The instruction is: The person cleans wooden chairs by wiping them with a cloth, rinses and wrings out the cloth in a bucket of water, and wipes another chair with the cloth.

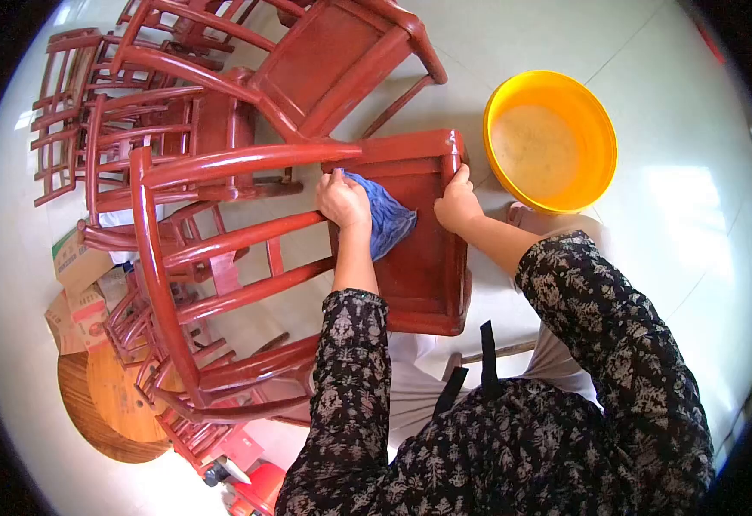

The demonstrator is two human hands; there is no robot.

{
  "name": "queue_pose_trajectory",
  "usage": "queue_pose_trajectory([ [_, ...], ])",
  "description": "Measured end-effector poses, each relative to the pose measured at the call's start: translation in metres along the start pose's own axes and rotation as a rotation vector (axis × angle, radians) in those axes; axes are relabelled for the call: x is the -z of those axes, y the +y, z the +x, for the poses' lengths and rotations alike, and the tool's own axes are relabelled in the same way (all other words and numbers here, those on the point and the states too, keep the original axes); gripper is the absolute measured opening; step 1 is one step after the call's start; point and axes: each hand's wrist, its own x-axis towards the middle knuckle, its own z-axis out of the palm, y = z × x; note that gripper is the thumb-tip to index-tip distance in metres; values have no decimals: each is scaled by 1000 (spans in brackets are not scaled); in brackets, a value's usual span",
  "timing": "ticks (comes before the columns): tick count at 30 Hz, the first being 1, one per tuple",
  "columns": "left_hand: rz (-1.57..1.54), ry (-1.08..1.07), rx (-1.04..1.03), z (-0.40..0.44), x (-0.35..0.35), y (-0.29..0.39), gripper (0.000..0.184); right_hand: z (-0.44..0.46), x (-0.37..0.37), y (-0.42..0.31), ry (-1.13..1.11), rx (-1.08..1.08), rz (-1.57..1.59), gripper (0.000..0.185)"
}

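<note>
A red wooden chair [410,288] is tilted in front of me, its slatted back [243,236] extending to the left. My left hand [344,200] is closed on a blue cloth [382,215], beside the chair's back where it meets the seat. The cloth lies bunched against the seat, spreading to the right of the hand. At the seat's right edge, near its upper corner, my right hand [458,203] grips the chair; its fingers wrap round the edge.
A yellow bucket [598,159] holding cloudy liquid stands on the pale tiled floor at upper right. More red chairs [324,64] crowd the upper left. Cardboard boxes [79,262], a round wooden top [118,396] and a red object [260,490] are at lower left.
</note>
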Motion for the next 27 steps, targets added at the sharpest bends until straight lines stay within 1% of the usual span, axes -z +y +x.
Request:
queue_pose_trajectory([
  [2,-18,6,30,2,-2,1,15,-2,2,-1,7,2,-4,79],
  [4,-57,9,-54,2,-2,-1,13,-3,2,0,11,3,-9,78],
  [8,-84,36,-110,0,-6,2,11,0,1,1,30,3,-12,76],
  [10,-92,63,-247,-3,-10,8,10,1,-1,1,39,1,-19,75],
  [11,-93,63,-244,-3,-9,6,10,1,-1,3,38,4,-14,75],
  [13,-138,15,-335,-1,-5,0,11,4,-1,6,46,10,-15,75],
  [14,-153,27,-352,0,-1,-3,12,6,-1,7,35,26,-9,75],
  [15,-141,-31,-304,1,-1,-10,12,5,1,7,25,42,1,75],
  [17,-127,58,-124,3,-6,-12,11,4,4,5,22,43,9,75],
  [18,-130,50,-130,4,-5,-7,11,2,3,5,12,43,14,75],
  [20,-93,59,-19,5,-3,6,9,3,1,5,10,29,12,75],
  [21,-91,60,-22,4,-5,10,9,4,1,4,11,26,10,74],
  [23,-170,107,-225,1,-5,16,5,2,2,3,5,23,18,73],
  [27,-193,55,-220,-6,-3,41,4,0,3,0,10,9,26,73],
])
